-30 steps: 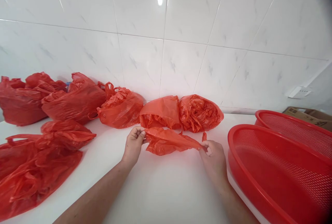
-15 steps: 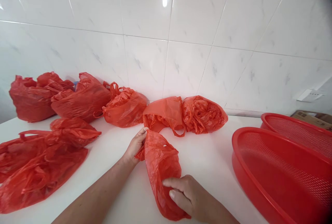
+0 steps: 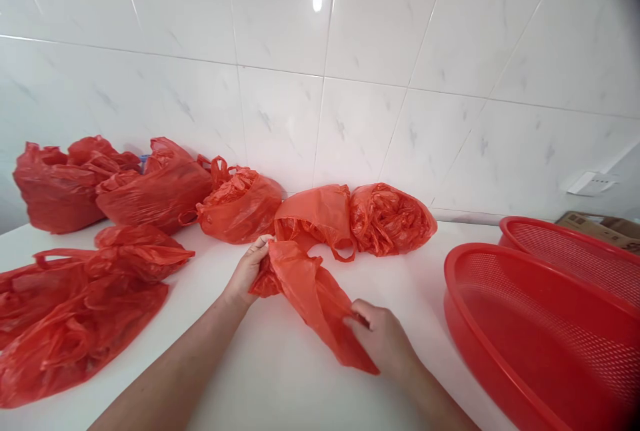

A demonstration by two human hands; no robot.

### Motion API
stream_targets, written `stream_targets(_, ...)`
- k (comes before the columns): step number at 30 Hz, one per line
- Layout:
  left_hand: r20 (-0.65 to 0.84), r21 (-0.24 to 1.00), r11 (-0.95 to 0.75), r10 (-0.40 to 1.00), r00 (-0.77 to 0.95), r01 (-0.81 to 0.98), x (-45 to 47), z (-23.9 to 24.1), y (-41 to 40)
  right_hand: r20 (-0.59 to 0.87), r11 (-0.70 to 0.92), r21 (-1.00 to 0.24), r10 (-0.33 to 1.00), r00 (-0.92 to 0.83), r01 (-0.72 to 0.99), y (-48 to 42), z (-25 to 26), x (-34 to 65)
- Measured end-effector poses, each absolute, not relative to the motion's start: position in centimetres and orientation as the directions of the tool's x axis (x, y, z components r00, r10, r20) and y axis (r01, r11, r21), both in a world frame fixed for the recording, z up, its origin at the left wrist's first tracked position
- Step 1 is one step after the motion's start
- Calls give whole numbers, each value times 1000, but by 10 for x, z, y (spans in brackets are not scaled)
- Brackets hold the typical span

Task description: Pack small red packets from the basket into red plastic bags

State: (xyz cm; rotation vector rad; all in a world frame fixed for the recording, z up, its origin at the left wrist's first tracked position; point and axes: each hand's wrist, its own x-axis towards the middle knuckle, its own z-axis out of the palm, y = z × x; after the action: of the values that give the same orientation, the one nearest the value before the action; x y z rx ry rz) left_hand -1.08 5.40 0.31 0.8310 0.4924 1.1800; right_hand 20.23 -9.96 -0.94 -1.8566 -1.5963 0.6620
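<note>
A thin red plastic bag (image 3: pixel 315 291) is stretched slantwise over the white table between my two hands. Its upper left end is pinched in my left hand (image 3: pixel 249 270), with a crumpled part of the bag hanging beside the fingers. My right hand (image 3: pixel 383 338) is closed on the lower right side of the bag, thumb and fingers together at its edge. Just behind my left hand lies a stuffed red bag (image 3: pixel 315 211) with a loop handle towards me.
More stuffed red bags (image 3: pixel 240 208) line the tiled wall. Loose red bags (image 3: pixel 85 311) lie spread at the left. Two red mesh baskets (image 3: pixel 453 268) stand at the right, with a cardboard box (image 3: pixel 595 228) behind them and a wall socket (image 3: pixel 593 183) above.
My right hand has gone from inside the bag's opening to its edge, pulling it taut and flatter. My left hand has shifted slightly left with its end.
</note>
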Motion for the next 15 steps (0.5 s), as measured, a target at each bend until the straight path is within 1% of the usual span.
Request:
stream_targets(3,71,816,87,966,248,-571,-19,2,63,112,-115,-795,937,330,596,-98,-3,219)
stream_targets(5,77,832,58,973,218,-551,-21,3,66,171,-114,-821,886,431,559,-97,0,228)
stream_targets(8,108,862,-7,979,171,-507,-18,10,60,199,-129,-821,848,491,556,-97,-1,233)
stream_targets(10,211,904,-161,974,84,-395,-9,15,45,210,-136,-798,851,482,587,-98,-2,230)
stream_targets(11,307,916,-283,951,43,-285,-4,16,34,219,-131,-785,855,469,606,-98,-3,226)
stream_targets(12,436,893,-430,900,21,-134,3,17,22,231,-120,-771,863,450,625,-99,-4,222)
stream_targets(13,564,824,-566,823,64,18,10,16,10,245,-99,-759,872,423,643,-99,-6,218)
stream_targets(14,675,706,-694,720,160,142,17,14,-2,260,-71,-749,883,391,659,-99,-7,213)
stream_targets(15,735,567,-796,605,305,212,25,12,-12,277,-36,-740,893,353,672,-100,-9,210)
